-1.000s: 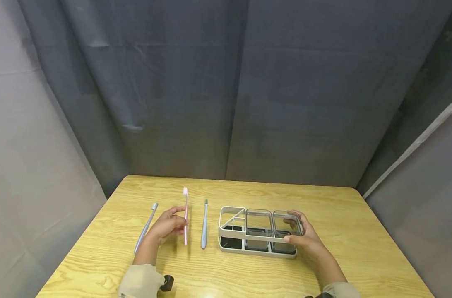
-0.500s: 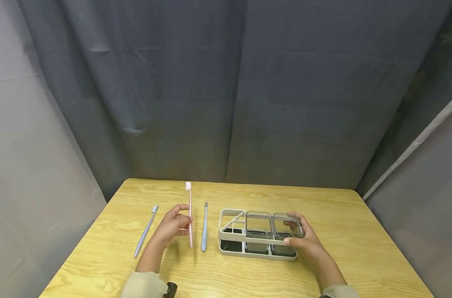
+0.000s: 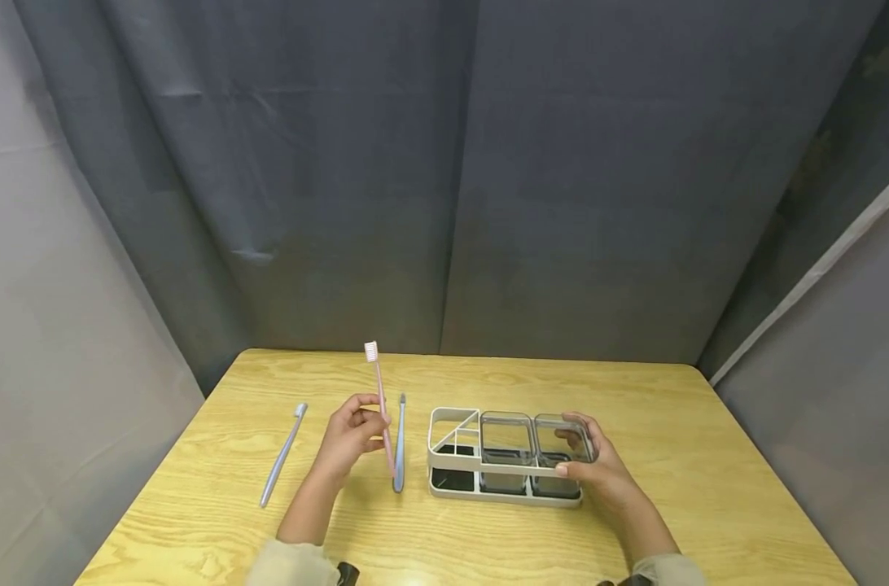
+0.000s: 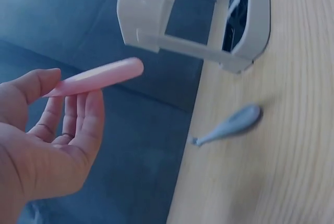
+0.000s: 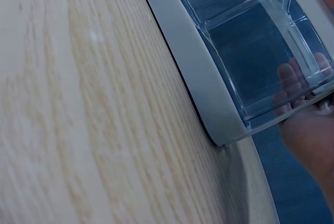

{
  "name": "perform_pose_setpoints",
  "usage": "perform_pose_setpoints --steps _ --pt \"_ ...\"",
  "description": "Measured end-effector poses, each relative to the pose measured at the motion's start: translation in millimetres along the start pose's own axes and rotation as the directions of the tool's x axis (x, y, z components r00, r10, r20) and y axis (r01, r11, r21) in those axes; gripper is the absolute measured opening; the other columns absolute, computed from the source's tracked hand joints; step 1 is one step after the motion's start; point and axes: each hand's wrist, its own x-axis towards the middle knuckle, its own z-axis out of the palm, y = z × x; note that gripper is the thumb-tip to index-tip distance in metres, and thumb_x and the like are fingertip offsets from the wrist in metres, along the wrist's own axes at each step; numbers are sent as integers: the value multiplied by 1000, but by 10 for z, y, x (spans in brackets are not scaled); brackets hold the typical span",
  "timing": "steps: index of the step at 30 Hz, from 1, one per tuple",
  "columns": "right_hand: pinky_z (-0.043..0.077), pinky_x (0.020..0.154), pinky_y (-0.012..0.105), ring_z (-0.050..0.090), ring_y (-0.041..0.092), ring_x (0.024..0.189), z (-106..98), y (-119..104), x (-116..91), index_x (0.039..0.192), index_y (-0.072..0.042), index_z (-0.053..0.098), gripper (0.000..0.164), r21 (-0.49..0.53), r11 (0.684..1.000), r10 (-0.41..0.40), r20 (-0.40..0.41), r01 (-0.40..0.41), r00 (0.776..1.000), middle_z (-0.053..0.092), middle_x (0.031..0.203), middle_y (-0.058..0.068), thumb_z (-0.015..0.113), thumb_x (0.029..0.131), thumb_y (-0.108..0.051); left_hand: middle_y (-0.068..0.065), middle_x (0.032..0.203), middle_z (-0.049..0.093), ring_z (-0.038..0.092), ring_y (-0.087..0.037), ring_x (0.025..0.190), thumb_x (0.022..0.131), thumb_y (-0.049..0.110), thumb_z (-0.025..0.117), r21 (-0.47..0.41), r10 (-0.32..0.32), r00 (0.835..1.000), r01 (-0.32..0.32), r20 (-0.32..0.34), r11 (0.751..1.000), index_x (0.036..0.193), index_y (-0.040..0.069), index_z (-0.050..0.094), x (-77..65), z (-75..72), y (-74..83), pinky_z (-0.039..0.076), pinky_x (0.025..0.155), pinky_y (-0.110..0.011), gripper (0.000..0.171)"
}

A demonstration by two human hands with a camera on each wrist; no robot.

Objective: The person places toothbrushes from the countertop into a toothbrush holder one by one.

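At the head view's lower left, a slim grey-blue plastic toothbrush point(image 3: 283, 460) lies on the yellow wood-grain tabletop point(image 3: 195, 521). Next, the left hand point(image 3: 348, 439) pinches a pink plastic toothbrush point(image 3: 378, 382), bristles up. At lower centre lies a pale-blue toothbrush point(image 3: 400, 468); rightward, the right hand point(image 3: 607, 472), fingers curved, grips a white two-tier rack point(image 3: 488, 467) holding clear square cups point(image 3: 506, 417).
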Motion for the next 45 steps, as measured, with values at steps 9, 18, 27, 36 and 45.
perform_pose_setpoints --steps 9,18,27,36,45 --pt "25 99 57 25 43 128 18 -4 0 138 0 25 81 -14 1000 -8 -7 8 1000 35 131 34 69 70 6 -10 85 55 55 -20 79 84 0 64 -26 84 996 -84 -11 996 106 -5 54 -97 198 48 53 72 -38 24" --pt "6 101 66 21 47 128 19 16 21 137 1 25 82 20 999 -31 21 30 999 32 130 37 69 68 6 -11 87 52 53 -18 79 82 -3 66 -89 128 986 -137 -102 986 101 -10 51 -191 320 74 51 70 -26 25" --pt "8 101 66 21 47 129 37 19 7 137 1 24 82 9 1000 -16 25 16 1000 34 131 35 69 69 5 -13 89 53 53 -18 79 83 -2 66 -110 240 960 -256 -145 960 97 -9 51 -285 421 157 51 69 -23 21" --pt "6 98 69 17 47 131 -26 -85 115 138 -1 23 80 3 1000 -20 27 20 999 32 133 33 67 71 5 -15 91 53 55 -17 79 83 -5 65 -200 299 939 -330 -169 923 97 -8 52 -214 592 296 52 71 -25 19" --pt "2 101 66 20 46 130 -78 -41 196 137 -1 23 80 7 1000 -28 33 27 999 31 133 33 67 71 4 -9 90 54 54 -18 81 80 -5 68 -164 318 932 -347 -175 924 96 -10 53 -91 780 362 49 70 -21 22"
